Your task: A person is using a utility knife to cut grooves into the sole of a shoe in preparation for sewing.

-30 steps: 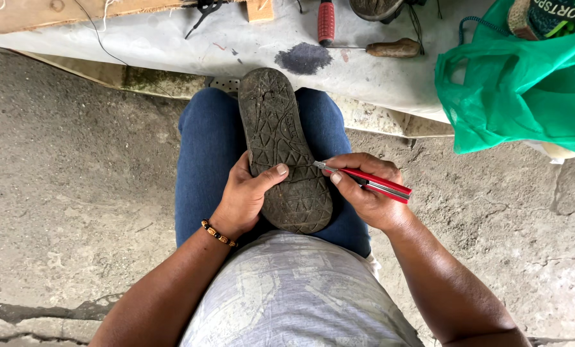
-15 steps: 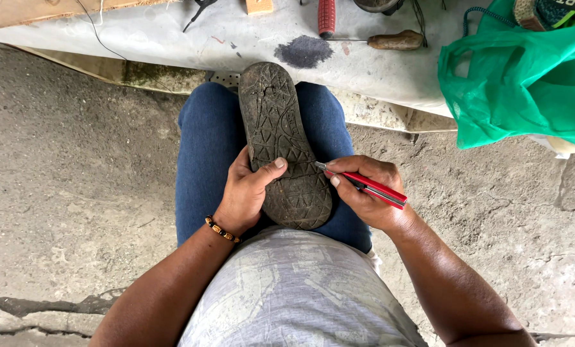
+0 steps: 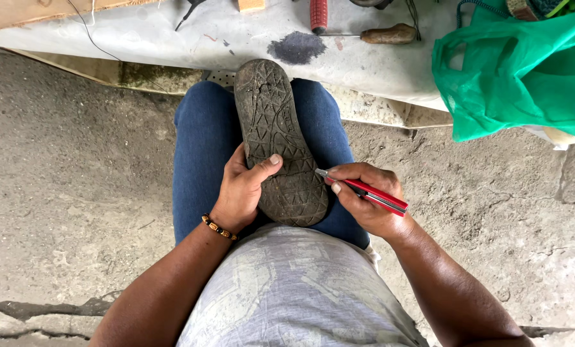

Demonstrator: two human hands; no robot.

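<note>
Left hand (image 3: 239, 193) grips shoe sole (image 3: 276, 138); right hand (image 3: 364, 202) seemingly presses red knife (image 3: 364, 191) against it.

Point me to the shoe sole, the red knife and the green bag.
shoe sole (image 3: 271, 122): head view, on the tread near its middle.
red knife (image 3: 371, 193): head view, on the red handle in the right hand.
green bag (image 3: 525, 77): head view, on the bag's front face.

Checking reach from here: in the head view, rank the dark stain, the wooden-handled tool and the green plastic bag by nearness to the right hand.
1. Dark stain, on the white bench ahead.
2. Wooden-handled tool, just right of it; close call.
3. Green plastic bag, far right.
Measured from the right hand.
</note>
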